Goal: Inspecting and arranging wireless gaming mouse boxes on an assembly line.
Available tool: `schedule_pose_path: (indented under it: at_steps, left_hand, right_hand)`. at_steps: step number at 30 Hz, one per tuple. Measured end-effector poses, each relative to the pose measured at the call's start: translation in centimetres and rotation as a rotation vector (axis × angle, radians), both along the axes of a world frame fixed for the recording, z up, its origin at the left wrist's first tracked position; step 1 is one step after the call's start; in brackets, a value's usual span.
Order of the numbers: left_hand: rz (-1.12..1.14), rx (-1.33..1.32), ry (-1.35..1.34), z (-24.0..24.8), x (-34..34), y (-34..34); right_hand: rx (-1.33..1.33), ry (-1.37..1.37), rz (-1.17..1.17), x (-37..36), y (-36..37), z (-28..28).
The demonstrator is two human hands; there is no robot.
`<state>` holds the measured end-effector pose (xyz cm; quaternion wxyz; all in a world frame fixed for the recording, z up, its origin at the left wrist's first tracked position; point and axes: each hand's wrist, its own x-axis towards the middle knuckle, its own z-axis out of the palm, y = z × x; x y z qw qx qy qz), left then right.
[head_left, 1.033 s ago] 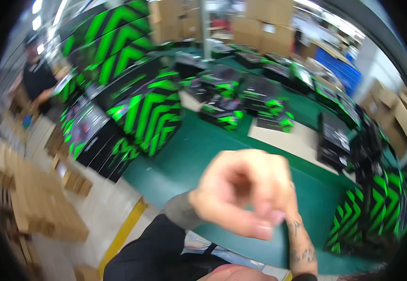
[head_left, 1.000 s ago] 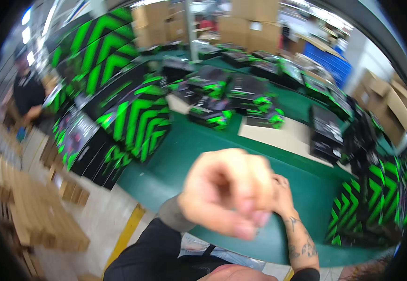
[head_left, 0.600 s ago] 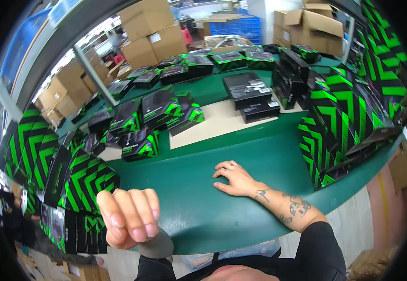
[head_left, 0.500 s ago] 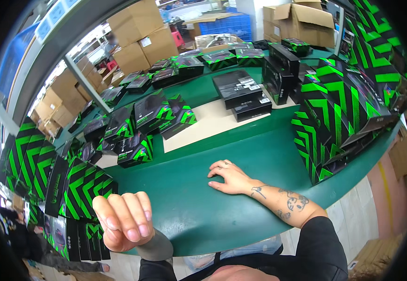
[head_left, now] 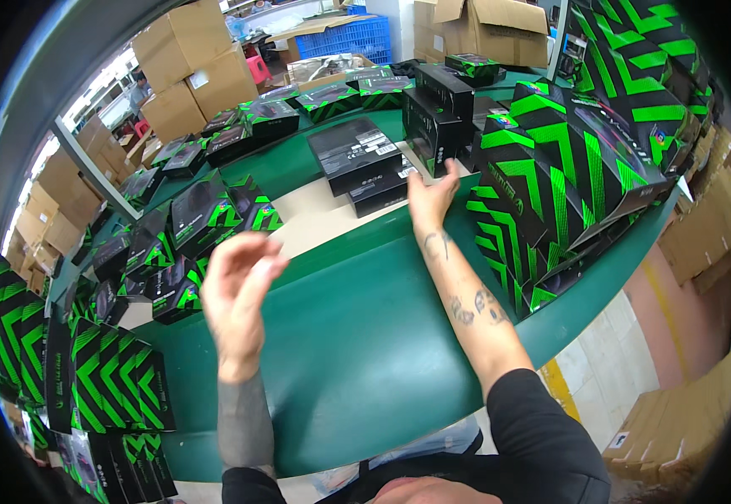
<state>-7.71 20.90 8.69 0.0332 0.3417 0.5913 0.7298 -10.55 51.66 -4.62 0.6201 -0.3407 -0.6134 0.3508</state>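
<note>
My right hand [head_left: 433,198] reaches forward over the green table [head_left: 340,336], fingers and thumb apart, with nothing held. Its thumb is by the right end of a flat black box [head_left: 378,198], on which a larger black box [head_left: 354,156] lies; I cannot tell whether they touch. The fingers come close to a stack of upright black boxes [head_left: 434,134]. My left hand [head_left: 241,294] is raised over the table, fingers loosely bent and thumb apart, holding nothing. Beyond it sit several black boxes with green corners [head_left: 202,210].
A tan cardboard sheet [head_left: 298,220] lies under the black boxes. Large green-and-black striped boxes [head_left: 550,193] are heaped at the right, and similar boxes [head_left: 118,378] stand at the left. Brown cartons [head_left: 181,50] and a blue crate [head_left: 344,46] are at the back.
My right hand has gone from resting on the table forward to the black boxes. My left hand has opened from a curl and moved forward. The view has shifted right.
</note>
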Motion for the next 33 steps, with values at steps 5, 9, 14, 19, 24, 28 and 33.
schedule_pose_path:
  at_steps: [5,9,14,19,24,28,33]
  left_hand:
    - [-0.011,-0.327,-0.266,-6.8,-7.9,6.0]
    - [0.019,-0.303,-0.491,-11.1,-14.0,9.6]
    - [-0.133,-0.136,-0.58,-12.9,-16.8,15.5]
    - [-0.199,0.073,-0.576,-14.8,-18.6,18.1]
    - [-0.108,0.058,-0.648,-14.5,-17.7,19.3]
    - [-0.202,0.136,-0.715,-10.4,-15.8,17.7]
    - [-0.053,0.063,-0.545,-8.8,-16.3,11.5]
  right_hand:
    - [-0.218,0.004,-0.094,-2.7,5.1,0.4]
    - [-0.187,-0.098,-0.044,-3.9,6.0,-1.6]
    - [-0.119,-0.029,0.018,-4.3,9.3,-3.0]
    - [-0.176,-0.292,0.267,-4.1,6.1,-1.0]
    - [-0.163,-0.102,0.385,-3.8,5.8,-1.2]
    - [-0.13,-0.085,0.265,-3.5,3.9,-0.6]
    - [-0.115,-0.122,0.393,-1.3,0.6,2.1]
